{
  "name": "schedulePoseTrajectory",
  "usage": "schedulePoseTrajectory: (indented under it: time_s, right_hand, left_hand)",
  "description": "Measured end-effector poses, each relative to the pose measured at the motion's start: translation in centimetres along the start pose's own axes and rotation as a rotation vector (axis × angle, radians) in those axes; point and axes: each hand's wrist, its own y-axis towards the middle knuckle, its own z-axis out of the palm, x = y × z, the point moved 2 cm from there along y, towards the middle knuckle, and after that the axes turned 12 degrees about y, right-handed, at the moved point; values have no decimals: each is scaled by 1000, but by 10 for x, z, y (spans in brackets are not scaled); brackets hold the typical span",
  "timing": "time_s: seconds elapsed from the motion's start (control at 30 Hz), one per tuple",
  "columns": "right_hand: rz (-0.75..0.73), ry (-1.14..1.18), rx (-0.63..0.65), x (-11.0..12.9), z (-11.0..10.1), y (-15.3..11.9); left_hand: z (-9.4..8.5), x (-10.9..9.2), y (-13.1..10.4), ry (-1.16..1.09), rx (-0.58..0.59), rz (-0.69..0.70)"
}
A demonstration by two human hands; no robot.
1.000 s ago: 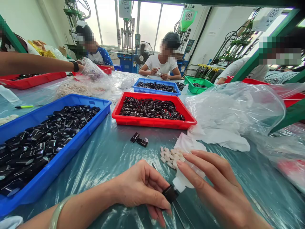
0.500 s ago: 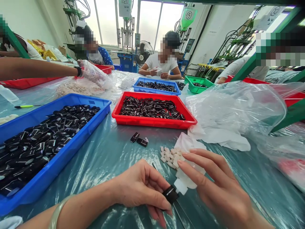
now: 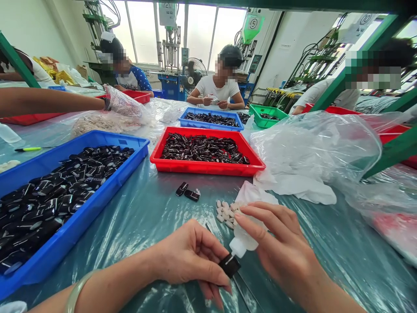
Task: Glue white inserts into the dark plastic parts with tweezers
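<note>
My left hand [image 3: 195,256] is closed, pinching a small glossy black plastic piece [image 3: 230,265] between thumb and fingers. My right hand [image 3: 283,248] curls round a translucent white squeeze bottle [image 3: 249,234], tipped so its nozzle reaches the black piece's upper edge. Whether the nozzle touches it is hard to tell. Thin metal tweezers [image 3: 243,289] pass under the left hand; I cannot tell if they are gripped. Just beyond my hands sits a small pile of whitish pieces [image 3: 224,213] beside a white cloth [image 3: 257,193]. Two black pieces [image 3: 191,194] lie farther left.
A blue tray [image 3: 73,230] of black pieces stands at left, a red tray [image 3: 208,168] of them ahead. Behind are another blue tray [image 3: 211,125] and a green one [image 3: 269,121]. Clear plastic bags [image 3: 316,143] spread at right. A co-worker's arm [image 3: 52,102] reaches in from the left.
The bottle in my right hand has moved left and slightly up, with its nozzle now at the black piece's top edge. My left hand keeps its pinch. The whole view has shifted slightly.
</note>
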Motion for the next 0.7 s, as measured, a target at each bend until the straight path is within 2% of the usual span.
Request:
schedulePoseTrajectory:
  time_s: [0.07, 0.1, 0.2, 0.27, 0.53, 0.7]
  right_hand:
    - [60, 96, 7, -6, 1, 0]
    - [140, 167, 9, -11, 1, -1]
    - [511, 368, -13, -29, -1, -5]
    - [691, 415, -52, -42, -5, -10]
    - [935, 327, -214, -89, -32, -53]
    - [954, 237, -242, -107, -36, -76]
  left_hand:
    - [-1, -1, 0, 17, -23, 18]
    - [-2, -1, 0, 24, -43, 28]
    - [-4, -3, 0, 39, -120, 59]
    - [-6, -4, 0, 31, -171, 84]
    - [-8, -7, 1, 52, -279, 111]
    - [-10, -8, 2, 75, -375, 77]
